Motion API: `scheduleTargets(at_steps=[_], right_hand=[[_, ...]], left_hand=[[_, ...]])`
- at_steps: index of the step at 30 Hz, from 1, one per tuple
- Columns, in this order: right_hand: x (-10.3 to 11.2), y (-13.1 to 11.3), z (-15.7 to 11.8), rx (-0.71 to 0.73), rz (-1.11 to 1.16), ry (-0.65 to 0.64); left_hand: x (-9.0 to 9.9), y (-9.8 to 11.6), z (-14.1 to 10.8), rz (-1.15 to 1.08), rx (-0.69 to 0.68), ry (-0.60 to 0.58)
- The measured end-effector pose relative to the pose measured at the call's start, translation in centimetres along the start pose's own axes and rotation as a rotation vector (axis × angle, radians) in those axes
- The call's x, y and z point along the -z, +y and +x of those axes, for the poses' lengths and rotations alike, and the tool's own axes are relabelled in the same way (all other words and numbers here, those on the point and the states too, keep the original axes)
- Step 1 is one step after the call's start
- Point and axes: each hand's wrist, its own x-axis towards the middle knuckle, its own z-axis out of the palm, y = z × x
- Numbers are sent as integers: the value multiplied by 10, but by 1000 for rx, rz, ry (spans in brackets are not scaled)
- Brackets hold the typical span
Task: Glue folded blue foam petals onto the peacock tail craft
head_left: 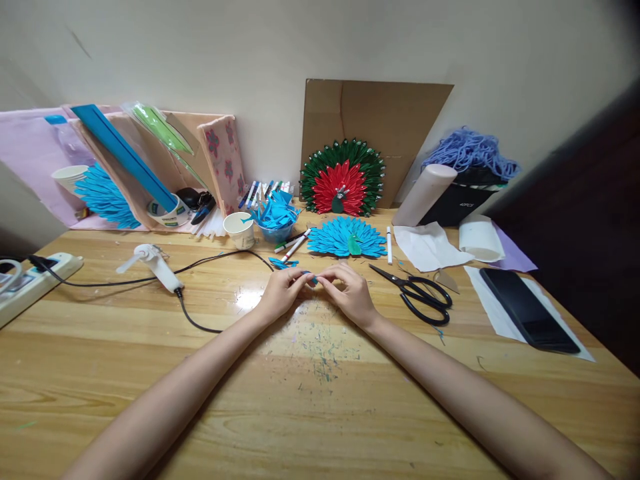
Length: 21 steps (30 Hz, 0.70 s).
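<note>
Between the fingertips of both hands is a small blue piece point(314, 281), mostly covered by the fingers; it looks like the blue petals nearby. My left hand point(283, 290) pinches it from the left, and my right hand point(350, 292) pinches it from the right. Just behind my left hand lie a few loose blue petals point(283, 264). Beyond the hands rests a blue fan-shaped peacock point(325, 239) with a green body. Markers point(296, 245) lie beside it, near a clear bowl of blue strips point(276, 230). Black-handled scissors point(413, 290) lie open-bladed or nearly closed right of my right hand.
A white glue gun point(163, 270) with its black cord lies at left, by a power strip point(35, 287). A paper cup point(239, 230) stands behind. A red-green peacock point(343, 180) leans on cardboard point(380, 120). A phone point(530, 310) lies at right. Scraps dot the wooden table point(320, 413).
</note>
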Motion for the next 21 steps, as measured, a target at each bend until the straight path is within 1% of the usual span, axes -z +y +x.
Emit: scheduleTargets(at_steps=[4,9,16,18,21], right_hand=[[0,-1,0,5,-4,4],[0,-2,1,5,-14,10],[0,-1,1,10,-35,14],[0,-1,0,23,-52,6],[0,-1,0,47,-78,-7]], left_hand=[[-1,0,-1,-9,9,10],[0,-1,-1,0,-12,30],[2,-2,2,79,-106,59],[1,-2,2,56,-80,81],[1,-4,2,-56,24,102]])
